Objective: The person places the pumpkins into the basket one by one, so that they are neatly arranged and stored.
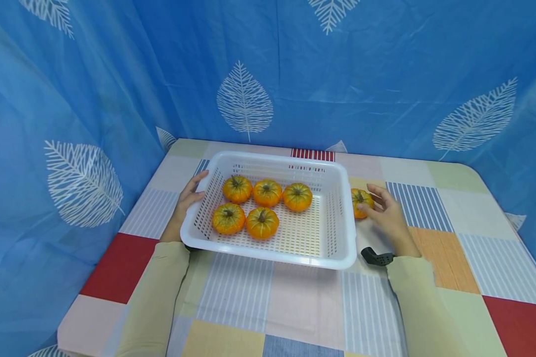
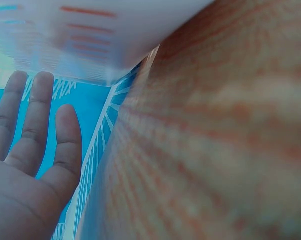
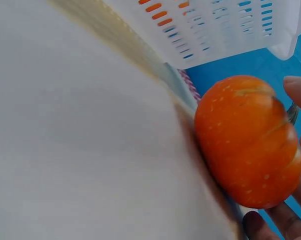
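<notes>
A white plastic basket (image 1: 268, 256) with slotted sides sits on the table and holds several small orange pumpkins (image 1: 262, 223). Against its left end is my left hand (image 1: 188, 199), fingertips right at the wall; the left wrist view shows these fingers (image 2: 34, 120) nearly straight. Beyond the basket's right end, another pumpkin (image 3: 248, 142) rests on the tablecloth. My right hand (image 1: 389, 218) reaches around this pumpkin with spread, loosely bent fingers. In the right wrist view a small gap shows between thumb (image 3: 298, 92) and pumpkin, while other fingertips are close to its underside.
A patchwork tablecloth (image 1: 303, 302) covers the table. Blue curtains (image 1: 339, 89) with white leaf prints hang behind and at both sides. A black wrist device (image 1: 377, 257) sits by my right wrist, left of the sleeve.
</notes>
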